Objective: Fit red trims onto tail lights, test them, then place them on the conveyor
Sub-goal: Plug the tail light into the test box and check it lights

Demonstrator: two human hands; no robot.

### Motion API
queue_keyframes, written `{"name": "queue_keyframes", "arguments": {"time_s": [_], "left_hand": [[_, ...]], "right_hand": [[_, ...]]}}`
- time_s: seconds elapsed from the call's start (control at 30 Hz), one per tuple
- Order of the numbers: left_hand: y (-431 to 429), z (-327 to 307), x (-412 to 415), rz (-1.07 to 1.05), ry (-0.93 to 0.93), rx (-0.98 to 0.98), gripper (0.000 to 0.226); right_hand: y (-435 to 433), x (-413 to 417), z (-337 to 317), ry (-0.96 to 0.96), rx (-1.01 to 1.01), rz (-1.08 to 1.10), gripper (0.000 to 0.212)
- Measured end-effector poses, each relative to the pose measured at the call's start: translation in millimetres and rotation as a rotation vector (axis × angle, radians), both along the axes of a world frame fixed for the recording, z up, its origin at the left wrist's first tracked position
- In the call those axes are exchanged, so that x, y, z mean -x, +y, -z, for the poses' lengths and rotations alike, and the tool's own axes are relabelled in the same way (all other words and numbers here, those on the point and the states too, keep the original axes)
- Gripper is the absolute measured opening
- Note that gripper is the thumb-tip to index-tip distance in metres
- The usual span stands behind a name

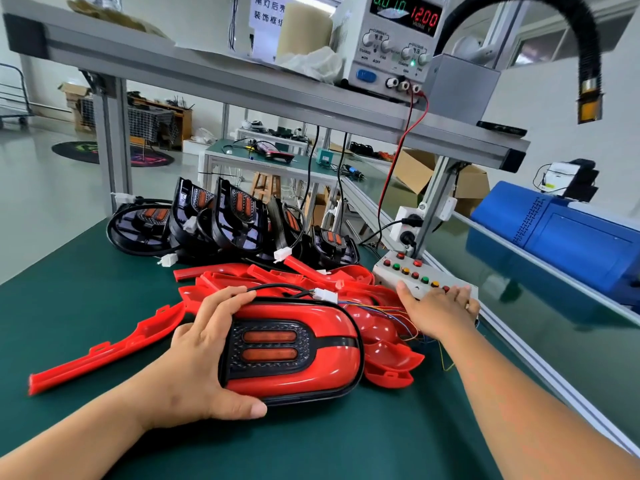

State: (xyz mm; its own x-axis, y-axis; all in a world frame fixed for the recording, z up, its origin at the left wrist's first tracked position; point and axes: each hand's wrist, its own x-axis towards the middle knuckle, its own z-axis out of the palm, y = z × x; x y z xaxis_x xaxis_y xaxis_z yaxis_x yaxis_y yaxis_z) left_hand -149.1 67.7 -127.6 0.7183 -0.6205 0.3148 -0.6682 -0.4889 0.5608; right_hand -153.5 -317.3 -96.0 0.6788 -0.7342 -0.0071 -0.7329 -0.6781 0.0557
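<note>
On the bench (104,306), left hand (204,344) grips a red-trimmed tail light (294,348); right hand (440,306) rests, fingers straight, on the button box (412,285) at far right.

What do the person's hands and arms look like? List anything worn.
The left hand and right hand are bare: no gloves, and no rings visible. The left forearm and right forearm are uncovered as far as the picture shows, with no sleeves, watch or wristband in view.
</note>
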Motion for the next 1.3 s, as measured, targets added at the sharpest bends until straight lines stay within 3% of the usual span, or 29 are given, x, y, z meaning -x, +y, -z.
{"name": "queue_keyframes", "arguments": {"time_s": [1.3], "left_hand": [[0.6,0.8,-0.2,0.006,-0.013,0.002,0.125]], "right_hand": [[-1.6,8.5,-3.0,-0.005,0.003,-0.051,0.117]]}}
